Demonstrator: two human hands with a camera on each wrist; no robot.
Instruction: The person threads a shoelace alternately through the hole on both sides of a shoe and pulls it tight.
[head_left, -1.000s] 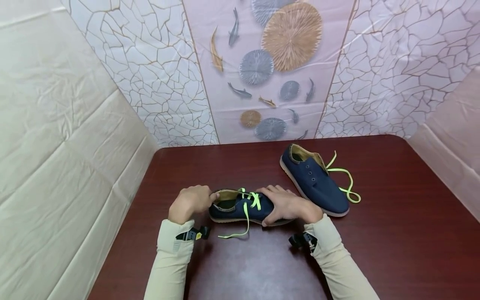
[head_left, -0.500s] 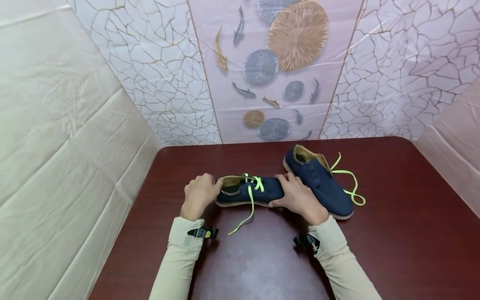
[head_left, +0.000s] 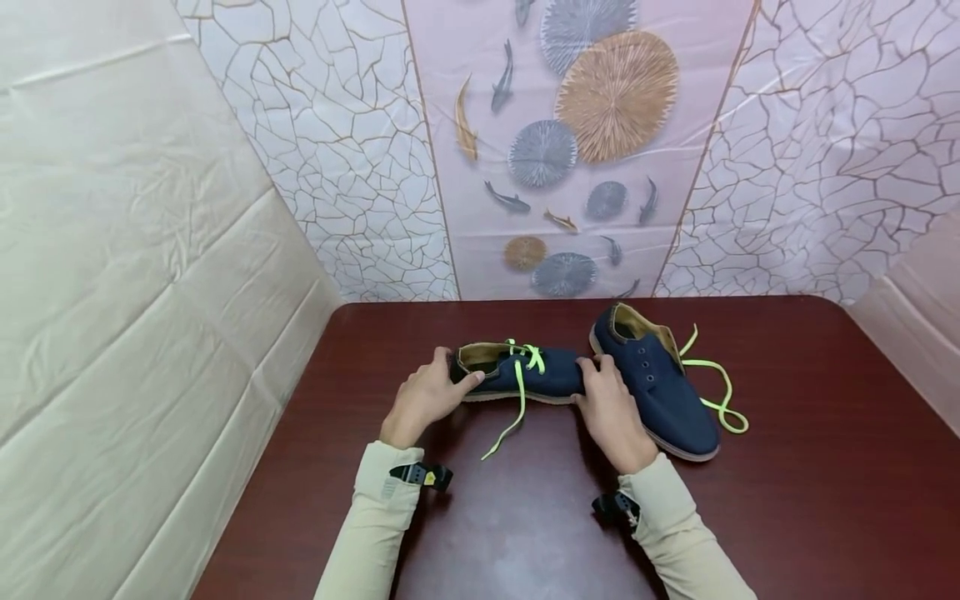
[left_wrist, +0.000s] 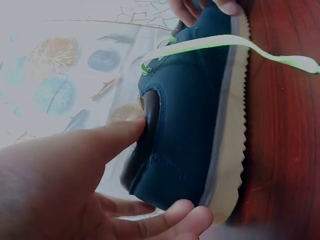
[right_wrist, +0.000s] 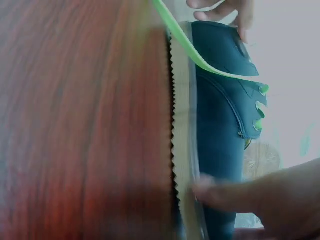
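A navy lace-up shoe with a tan ridged sole lies sideways across the table, toe to the right. Its neon-yellow lace is threaded through the eyelets, and one loose end trails toward the person. At the heel, my left hand holds the shoe, thumb on the collar and fingers behind the heel, as the left wrist view shows. My right hand grips the toe, its thumb against the near side by the sole. The right fingers' far ends are partly hidden behind the toe.
A second navy shoe stands just right of the right hand, its near row of eyelets unlaced, a yellow lace looping out on its far side. The dark red table meets a patterned cloth backdrop behind.
Both hands have moved the laced shoe away from the person, toward the table's back. My left thumb has shifted onto the near collar. The head view has tilted slightly.
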